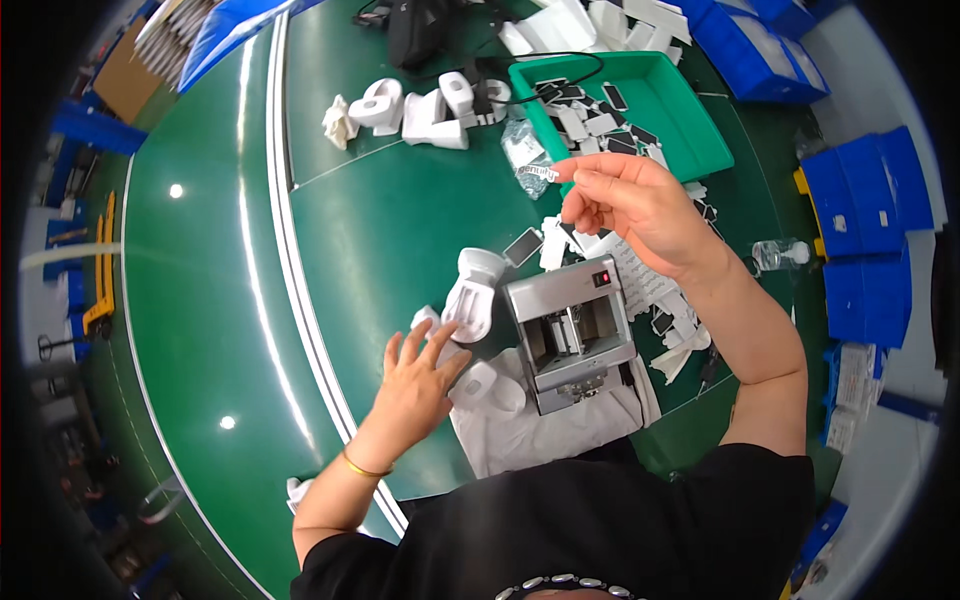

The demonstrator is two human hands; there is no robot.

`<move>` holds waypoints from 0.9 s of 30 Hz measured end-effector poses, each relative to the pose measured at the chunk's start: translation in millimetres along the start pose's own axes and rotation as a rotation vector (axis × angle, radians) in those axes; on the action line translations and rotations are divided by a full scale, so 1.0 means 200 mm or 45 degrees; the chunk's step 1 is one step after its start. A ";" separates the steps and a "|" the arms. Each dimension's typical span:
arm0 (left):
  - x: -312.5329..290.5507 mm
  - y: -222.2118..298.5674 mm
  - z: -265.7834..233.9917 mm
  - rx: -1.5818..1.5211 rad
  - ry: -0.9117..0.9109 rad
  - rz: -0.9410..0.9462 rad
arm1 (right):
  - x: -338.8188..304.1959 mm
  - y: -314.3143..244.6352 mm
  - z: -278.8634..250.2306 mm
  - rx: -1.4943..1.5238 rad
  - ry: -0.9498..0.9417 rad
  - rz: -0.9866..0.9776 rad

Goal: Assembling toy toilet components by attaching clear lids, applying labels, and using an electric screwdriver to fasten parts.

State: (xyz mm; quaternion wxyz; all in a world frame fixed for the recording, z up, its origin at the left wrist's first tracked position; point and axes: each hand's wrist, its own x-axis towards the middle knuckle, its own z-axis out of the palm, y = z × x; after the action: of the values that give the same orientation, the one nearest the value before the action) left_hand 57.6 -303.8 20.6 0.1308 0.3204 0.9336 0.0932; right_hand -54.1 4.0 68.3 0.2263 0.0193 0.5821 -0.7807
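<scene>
Raised over the near edge of the green bin, my right hand (640, 205) pinches a small pale lettered label (538, 173) between thumb and forefinger. My left hand (412, 392) has its fingers spread, with the tips at a white plastic housing (475, 290) lying on the green table. Whether the fingertips touch it or hover just above, I cannot tell. Beside that hand another white plastic piece (492, 388) rests on a light cloth (500, 435). A small silver press-like machine (565, 285) with an open front and a red switch stands to the right.
Several small black and white pieces fill part of the green bin (690, 120). More white housings (435, 118) stand at the back, near a clear plastic bag (525, 160). White sheets (640, 275) and loose pieces lie behind the machine. Blue bins (870, 205) line the right side.
</scene>
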 end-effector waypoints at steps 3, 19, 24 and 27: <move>0.00 0.01 -0.15 -0.169 0.075 0.035 | -0.04 0.03 0.11 -0.083 -0.109 -0.032; 0.02 0.28 0.00 -0.369 1.530 0.020 | -0.43 0.26 0.48 -0.352 -0.281 -0.217; -0.15 0.47 0.10 -1.234 1.292 0.126 | -0.67 0.37 0.49 -0.393 -0.295 -0.320; -0.27 0.62 0.13 -1.497 1.232 0.153 | -0.83 0.41 0.51 -0.424 -0.304 -0.371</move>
State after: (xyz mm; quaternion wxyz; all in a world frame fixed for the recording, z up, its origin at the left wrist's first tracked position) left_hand 176.5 -238.9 38.0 -0.1491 0.1716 0.6646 0.7118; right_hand 148.7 -52.6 76.3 0.1785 -0.1950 0.6684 -0.6952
